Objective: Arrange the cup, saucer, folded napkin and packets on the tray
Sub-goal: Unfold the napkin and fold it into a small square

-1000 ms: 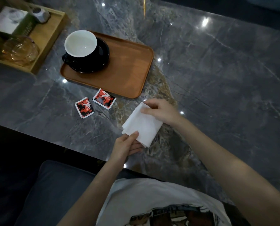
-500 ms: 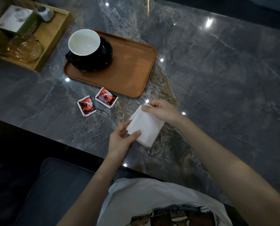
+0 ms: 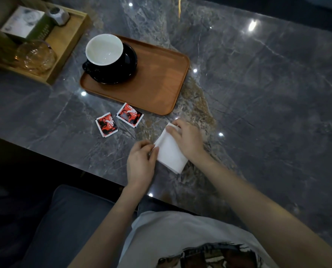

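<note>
- At far left we see a pale square-edged wooden box tray (image 3: 68, 53) holding an amber glass dish (image 3: 34, 57), a green and white carton (image 3: 26, 24) and a small grey faceted object (image 3: 57, 15); in our judgement these are stored apart from the job.
- Next comes the smooth brown rounded-corner wooden tray (image 3: 161, 88) on the glossy grey veined stone desk (image 3: 257, 93). The black cup with a white inside (image 3: 104, 51) stands upright on the glossy black saucer (image 3: 126, 68) at the tray's left end, which leaves the right half bare, we think for the napkin and packets.
- Two small flat red-and-black foil packets lie on the desk just beside the tray's near edge, not yet on it: the left packet (image 3: 106, 124) a little apart from the right packet (image 3: 130, 115).
- Our left hand (image 3: 142, 163) pinches the napkin's left edge, fingers closed on it, seemingly to square the fold.
- The white folded paper napkin (image 3: 171, 155), soft and matte, sits low over the desk, near the tray's near right corner; whether it touches the desk we cannot tell.
- Our right hand (image 3: 186, 140) is clamped over the napkin's far corner, thumb on top, steadying it.
</note>
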